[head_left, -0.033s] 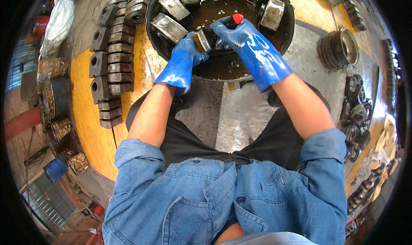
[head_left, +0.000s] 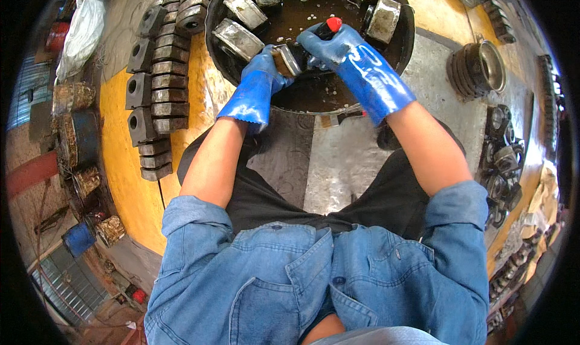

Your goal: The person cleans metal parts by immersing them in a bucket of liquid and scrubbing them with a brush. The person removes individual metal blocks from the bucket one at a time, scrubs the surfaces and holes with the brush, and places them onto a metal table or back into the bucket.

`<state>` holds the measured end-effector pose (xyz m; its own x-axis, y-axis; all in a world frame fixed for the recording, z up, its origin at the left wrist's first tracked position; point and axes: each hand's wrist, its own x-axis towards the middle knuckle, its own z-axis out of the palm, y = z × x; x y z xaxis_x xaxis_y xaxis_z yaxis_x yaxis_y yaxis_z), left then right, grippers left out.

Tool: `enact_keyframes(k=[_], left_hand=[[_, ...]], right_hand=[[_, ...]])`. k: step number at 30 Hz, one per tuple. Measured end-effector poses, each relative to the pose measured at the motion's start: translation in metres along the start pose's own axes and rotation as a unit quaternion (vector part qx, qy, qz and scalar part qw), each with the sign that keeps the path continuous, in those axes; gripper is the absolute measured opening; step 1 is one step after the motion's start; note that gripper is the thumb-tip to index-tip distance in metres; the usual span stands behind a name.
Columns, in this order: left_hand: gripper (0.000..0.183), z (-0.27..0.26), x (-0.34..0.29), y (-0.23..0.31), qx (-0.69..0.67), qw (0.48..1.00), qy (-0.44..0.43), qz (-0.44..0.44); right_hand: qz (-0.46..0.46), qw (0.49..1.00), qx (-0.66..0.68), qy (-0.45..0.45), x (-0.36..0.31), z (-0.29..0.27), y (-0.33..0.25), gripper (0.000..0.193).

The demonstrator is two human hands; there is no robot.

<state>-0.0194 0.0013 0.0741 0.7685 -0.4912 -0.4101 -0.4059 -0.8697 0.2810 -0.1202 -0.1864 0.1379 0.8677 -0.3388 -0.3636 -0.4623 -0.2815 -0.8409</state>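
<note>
By the left hand (head_left: 261,67), a metal piece (head_left: 285,61) is held low over the dark liquid (head_left: 314,94) in a round black basin (head_left: 407,42), fingers curled round it w/ the far ones hidden; by the right hand (head_left: 329,46), fingers folded tight, a red-ended tool (head_left: 334,24) is gripped close to the piece. Grip could be lost b/c the blue gloves (head_left: 244,97) look wet & the metal prob. slick: if pressed too hard, the piece could be dropped, w/ dirty liquid poss. splashed onto the bare forearms (head_left: 214,158) or rolled denim sleeves (head_left: 196,215). Left fingers could be scraped if the tool is slipped off an edge, since both hands are placed so near each other. A block (head_left: 238,40) by the basin's left side could be bumped too, b/c the left hand is set right by it; whether it's touched is unclear. As for what's obscured: the tool's working end is masked by the right hand & dark bkgd., so its type can't be confirmed. The piece's underside is covered, so contact w/ the liquid can't be judged. Liquid depth is concealed by murk, & the basin's far rim is cut off at the top edge, w/ some blocks there only partly shown.
</note>
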Motion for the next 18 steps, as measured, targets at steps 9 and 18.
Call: enact_keyframes(k=[9, 18], left_hand=[[0.119, 0.007, 0.014, -0.008, 0.007, 0.999, -0.030, -0.032], [0.115, 0.003, 0.009, -0.006, 0.015, 0.999, -0.028, -0.042]], right_hand=[[0.047, 0.992, 0.009, 0.113, 0.011, -0.019, 0.007, 0.042], [0.067, 0.991, -0.115, 0.030, -0.014, -0.038, -0.021, 0.048]])
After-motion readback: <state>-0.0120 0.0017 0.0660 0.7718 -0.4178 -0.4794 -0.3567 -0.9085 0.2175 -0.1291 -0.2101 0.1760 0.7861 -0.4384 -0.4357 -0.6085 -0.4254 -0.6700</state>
